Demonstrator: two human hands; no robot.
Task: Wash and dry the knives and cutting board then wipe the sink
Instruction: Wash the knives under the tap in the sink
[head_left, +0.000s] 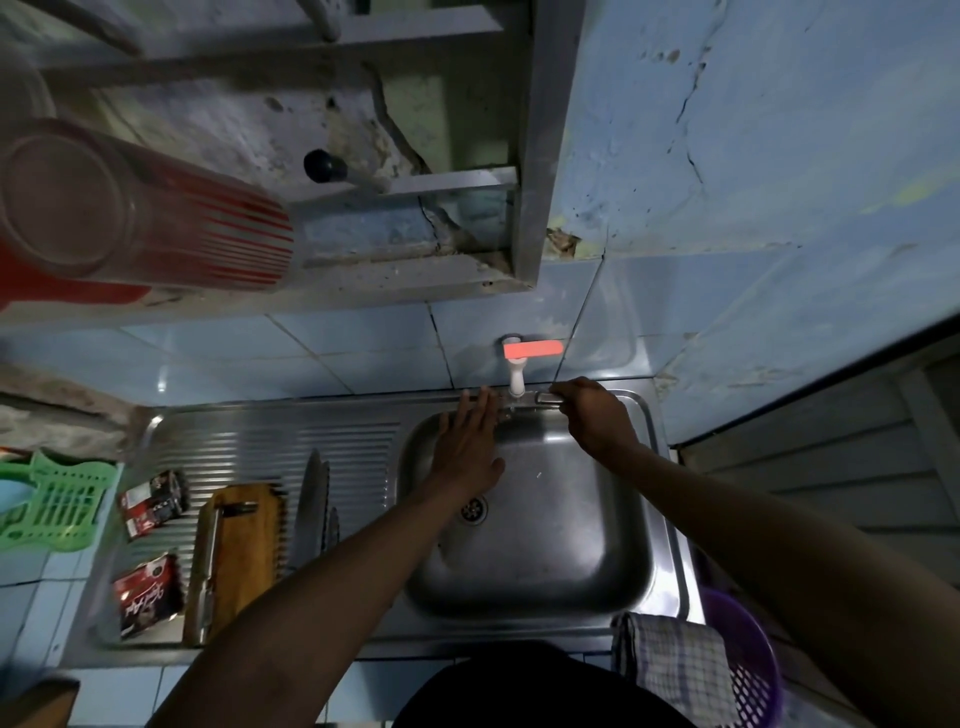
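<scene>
— While the left hand (467, 447) lies flat over the sink (524, 545), fingers straight and holding nothing, what is the right hand (592, 415) doing?
— Its fingers are curled round a small metal piece (548, 398) just beside the tap (517, 374).
— And the knives?
— The knives (314, 504) lie on the drainboard, well left of both hands, beside the cutting board (239, 561).

A modest home kitchen. A stainless steel sink (524, 519) with a ribbed drainboard (270, 452) fills the lower middle of the frame, a plastic tap (517, 371) on pale blue wall tiles (363, 348) behind it. At upper left, a metal dish rack (332, 130) holds an upturned striped glass (130, 208). The painted wall (753, 130) at upper right is cracked and peeling.
</scene>
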